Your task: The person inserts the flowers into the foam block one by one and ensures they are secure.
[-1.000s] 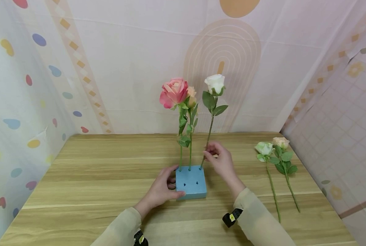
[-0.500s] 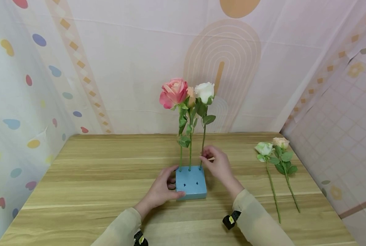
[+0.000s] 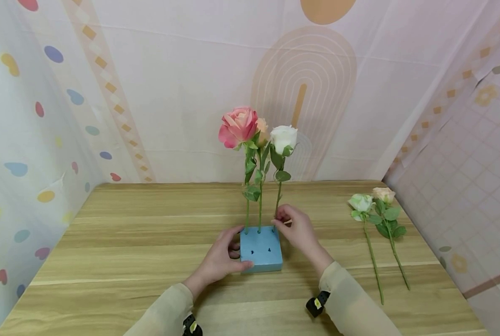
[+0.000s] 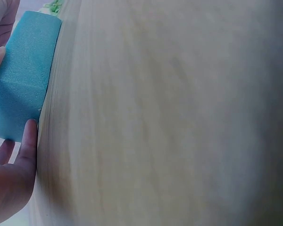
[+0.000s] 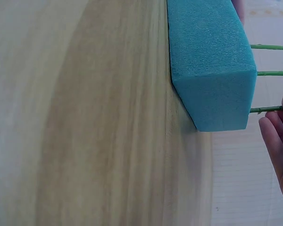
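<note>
We see right hand (image 3: 299,228) pinching white rose (image 3: 283,139) low, at the far-right corner of the blue foam block (image 3: 260,241); left hand (image 3: 219,256) grips its left edge. Skewed pushing could tear the foam.

The head view looks forward and down; both wrist views, nearer, sideways, share the blue block (image 3: 260,242).

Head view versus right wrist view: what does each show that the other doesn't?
Head view only: pink bloom, peach bloom, white bloom, and the loose greenish rose and loose peach rose on the table.

Right wrist view only: the right end face of the blue block.

Both: table, block, three stems in it, right hand pinching the white bloom's stem, part of the left hand.
</note>
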Demonstrator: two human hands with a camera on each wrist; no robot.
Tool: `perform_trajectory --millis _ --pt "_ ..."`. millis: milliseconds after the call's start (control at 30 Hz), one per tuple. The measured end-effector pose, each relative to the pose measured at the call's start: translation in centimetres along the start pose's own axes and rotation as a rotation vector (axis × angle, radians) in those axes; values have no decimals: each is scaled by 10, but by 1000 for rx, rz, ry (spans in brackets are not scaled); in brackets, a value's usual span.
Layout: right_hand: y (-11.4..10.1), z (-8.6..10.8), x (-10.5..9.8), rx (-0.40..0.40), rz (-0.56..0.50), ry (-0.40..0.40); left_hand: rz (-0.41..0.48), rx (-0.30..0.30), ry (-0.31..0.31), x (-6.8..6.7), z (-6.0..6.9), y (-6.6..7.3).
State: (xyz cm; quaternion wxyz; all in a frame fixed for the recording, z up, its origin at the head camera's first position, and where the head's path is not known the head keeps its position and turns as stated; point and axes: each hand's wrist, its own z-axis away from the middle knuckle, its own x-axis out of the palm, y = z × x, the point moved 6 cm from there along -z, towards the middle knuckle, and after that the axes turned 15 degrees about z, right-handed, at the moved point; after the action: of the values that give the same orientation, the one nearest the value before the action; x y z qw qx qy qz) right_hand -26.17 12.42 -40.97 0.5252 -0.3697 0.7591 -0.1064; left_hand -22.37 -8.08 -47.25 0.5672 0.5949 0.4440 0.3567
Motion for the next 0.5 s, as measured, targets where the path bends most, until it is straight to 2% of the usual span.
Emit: perform_trajectory --millis 200,500 --pt "3 3 2 0 -1 -7 -1 -7 1 -1 0 -1" --pt "16 16 0 36 -46 -93 0 -24 3 0 0 -1"
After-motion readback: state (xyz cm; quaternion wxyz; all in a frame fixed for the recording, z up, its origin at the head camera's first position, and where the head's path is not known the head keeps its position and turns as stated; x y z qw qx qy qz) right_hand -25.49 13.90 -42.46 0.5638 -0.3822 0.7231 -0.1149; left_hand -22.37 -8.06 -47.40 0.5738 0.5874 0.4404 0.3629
